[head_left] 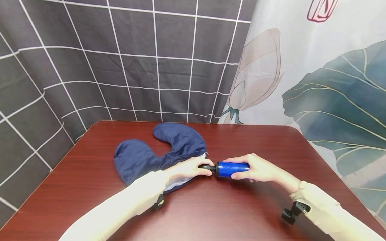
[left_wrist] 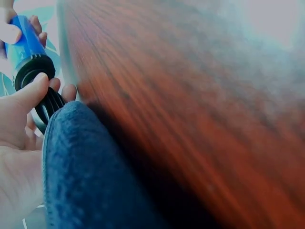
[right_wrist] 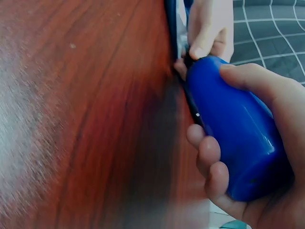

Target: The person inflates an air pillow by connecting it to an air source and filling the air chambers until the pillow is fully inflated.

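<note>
A hand pump (head_left: 227,169) with a blue barrel and a black end piece lies level between the two hands, low over the table. The right hand (head_left: 260,168) grips the barrel, its thumb on the near side; in the right wrist view its fingers curl round the blue barrel (right_wrist: 238,129). My left hand (head_left: 190,168) pinches the black end between thumb and fingers, as the left wrist view also shows. Under and behind the left hand is a dark blue U-shaped neck pillow (head_left: 134,160), with a pale strip along its near edge. Whether pump and pillow touch I cannot tell.
The reddish-brown wooden table (head_left: 211,214) carries the pillow. Behind it hangs a dark grey cloth (head_left: 135,70) with a white grid, and on the right a pale curtain (head_left: 289,110) with painted leaves. Each wrist wears a black camera mount (head_left: 291,214).
</note>
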`<state>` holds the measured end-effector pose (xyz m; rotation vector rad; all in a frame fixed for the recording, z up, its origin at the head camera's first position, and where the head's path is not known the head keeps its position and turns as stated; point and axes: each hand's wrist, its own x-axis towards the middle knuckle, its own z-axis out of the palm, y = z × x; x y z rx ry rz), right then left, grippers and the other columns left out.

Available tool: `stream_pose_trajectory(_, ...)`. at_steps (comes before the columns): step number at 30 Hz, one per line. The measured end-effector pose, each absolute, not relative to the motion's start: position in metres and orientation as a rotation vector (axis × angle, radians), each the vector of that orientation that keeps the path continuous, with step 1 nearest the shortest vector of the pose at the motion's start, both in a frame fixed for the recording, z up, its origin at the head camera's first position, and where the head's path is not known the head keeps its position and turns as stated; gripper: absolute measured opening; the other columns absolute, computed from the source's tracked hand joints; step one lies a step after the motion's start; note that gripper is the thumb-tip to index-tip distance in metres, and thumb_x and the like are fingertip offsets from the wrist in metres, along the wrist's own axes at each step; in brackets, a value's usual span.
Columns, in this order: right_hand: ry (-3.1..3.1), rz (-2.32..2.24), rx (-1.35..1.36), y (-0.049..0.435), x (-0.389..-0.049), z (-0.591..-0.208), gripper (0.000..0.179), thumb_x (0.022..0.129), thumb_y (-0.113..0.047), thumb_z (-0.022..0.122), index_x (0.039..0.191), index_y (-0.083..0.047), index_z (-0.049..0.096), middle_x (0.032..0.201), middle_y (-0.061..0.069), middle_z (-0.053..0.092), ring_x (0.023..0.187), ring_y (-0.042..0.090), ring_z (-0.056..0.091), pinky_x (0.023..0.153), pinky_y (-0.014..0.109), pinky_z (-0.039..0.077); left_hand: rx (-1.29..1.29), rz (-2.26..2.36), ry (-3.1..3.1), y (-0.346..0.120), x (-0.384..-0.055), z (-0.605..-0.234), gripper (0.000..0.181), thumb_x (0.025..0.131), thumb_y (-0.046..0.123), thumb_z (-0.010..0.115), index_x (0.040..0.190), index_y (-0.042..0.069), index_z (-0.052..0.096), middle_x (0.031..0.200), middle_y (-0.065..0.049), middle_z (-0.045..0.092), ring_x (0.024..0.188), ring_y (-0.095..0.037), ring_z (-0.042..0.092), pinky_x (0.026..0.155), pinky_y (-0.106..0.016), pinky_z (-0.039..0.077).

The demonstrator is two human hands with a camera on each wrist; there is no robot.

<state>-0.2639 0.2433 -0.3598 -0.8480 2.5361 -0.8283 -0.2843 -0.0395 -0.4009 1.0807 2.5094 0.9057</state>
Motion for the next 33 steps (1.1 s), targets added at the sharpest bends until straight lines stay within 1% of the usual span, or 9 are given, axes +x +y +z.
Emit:
stream_pose_trajectory(4, 2.534, -0.810, -0.840, 0.242, -0.264, -0.359, 0.055, 0.087, -0.043, 0.073, 0.138, -0.029, 0.057, 0.113, 0.009, 0.069, 0.052, 0.010, 0.060, 0.047, 0.032, 0.052, 1.099, 0.900, 2.501, -0.040, -0.284, -0.400, 0.027, 0.095, 0.027, 0.064, 0.120, 0.017, 0.066, 0.109, -0.002, 0.066, 0.096, -0.012, 0.056, 0.086, -0.023, 0.041)
stream_pose_trajectory(9, 2.528, -0.773, -0.812, 0.249, -0.259, -0.352, 0.057, 0.087, -0.042, 0.073, 0.140, -0.032, 0.054, 0.114, 0.008, 0.067, 0.059, 0.013, 0.063, 0.049, 0.033, 0.053, 1.108, 0.888, 2.506, -0.040, -0.282, -0.399, 0.026, 0.095, 0.027, 0.064, 0.119, 0.016, 0.066, 0.106, -0.003, 0.065, 0.093, -0.012, 0.056, 0.085, -0.023, 0.042)
stream_pose_trajectory(14, 2.526, -0.755, -0.813, 0.270, -0.253, -0.343, 0.058, 0.088, -0.037, 0.073, 0.141, -0.031, 0.052, 0.115, 0.010, 0.066, 0.065, 0.013, 0.063, 0.049, 0.032, 0.053, 1.072, 0.879, 2.528, -0.040, -0.281, -0.398, 0.028, 0.095, 0.029, 0.064, 0.121, 0.018, 0.065, 0.108, -0.003, 0.064, 0.097, -0.015, 0.059, 0.088, -0.025, 0.044)
stream_pose_trajectory(19, 2.499, -0.779, -0.783, 0.295, -0.246, -0.335, 0.060, 0.088, -0.033, 0.073, 0.143, -0.029, 0.050, 0.115, 0.011, 0.064, 0.063, 0.013, 0.063, 0.050, 0.032, 0.053, 1.033, 0.856, 2.542, -0.040, -0.281, -0.398, 0.030, 0.095, 0.032, 0.063, 0.123, 0.022, 0.064, 0.108, -0.001, 0.063, 0.098, -0.015, 0.060, 0.089, -0.027, 0.045)
stream_pose_trajectory(21, 2.489, -0.801, -0.780, 0.306, -0.244, -0.332, 0.060, 0.089, -0.031, 0.073, 0.144, -0.028, 0.050, 0.113, 0.011, 0.065, 0.059, 0.014, 0.063, 0.050, 0.032, 0.052, 1.036, 0.856, 2.538, -0.040, -0.281, -0.397, 0.029, 0.095, 0.032, 0.063, 0.122, 0.021, 0.064, 0.107, -0.001, 0.063, 0.097, -0.014, 0.060, 0.088, -0.026, 0.044)
stream_pose_trajectory(24, 2.473, -0.832, -0.785, 0.321, -0.239, -0.329, 0.059, 0.089, -0.028, 0.073, 0.144, -0.026, 0.050, 0.112, 0.010, 0.065, 0.059, 0.014, 0.063, 0.050, 0.031, 0.052, 1.049, 0.861, 2.531, -0.040, -0.281, -0.397, 0.029, 0.095, 0.031, 0.064, 0.122, 0.021, 0.065, 0.106, 0.000, 0.064, 0.096, -0.013, 0.059, 0.087, -0.025, 0.044)
stream_pose_trajectory(26, 2.471, -0.842, -0.787, 0.329, -0.237, -0.327, 0.058, 0.090, -0.026, 0.072, 0.144, -0.025, 0.050, 0.108, 0.008, 0.066, 0.057, 0.012, 0.062, 0.049, 0.031, 0.052, 1.050, 0.862, 2.529, -0.040, -0.280, -0.397, 0.029, 0.095, 0.031, 0.064, 0.122, 0.020, 0.065, 0.108, 0.000, 0.065, 0.097, -0.013, 0.059, 0.088, -0.025, 0.044)
stream_pose_trajectory(31, 2.470, -0.853, -0.814, 0.337, -0.235, -0.325, 0.057, 0.091, -0.024, 0.071, 0.144, -0.024, 0.050, 0.106, 0.006, 0.066, 0.056, 0.009, 0.061, 0.048, 0.031, 0.051, 1.042, 0.869, 2.531, -0.040, -0.280, -0.398, 0.029, 0.095, 0.031, 0.063, 0.122, 0.021, 0.065, 0.111, -0.001, 0.065, 0.100, -0.013, 0.060, 0.090, -0.026, 0.044)
stream_pose_trajectory(33, 2.481, -0.850, -0.824, 0.337, -0.235, -0.325, 0.057, 0.090, -0.025, 0.072, 0.143, -0.024, 0.051, 0.107, 0.006, 0.067, 0.056, 0.008, 0.061, 0.048, 0.031, 0.051, 1.056, 0.876, 2.531, -0.040, -0.280, -0.398, 0.029, 0.095, 0.031, 0.063, 0.122, 0.019, 0.065, 0.114, -0.002, 0.066, 0.102, -0.014, 0.060, 0.091, -0.026, 0.045)
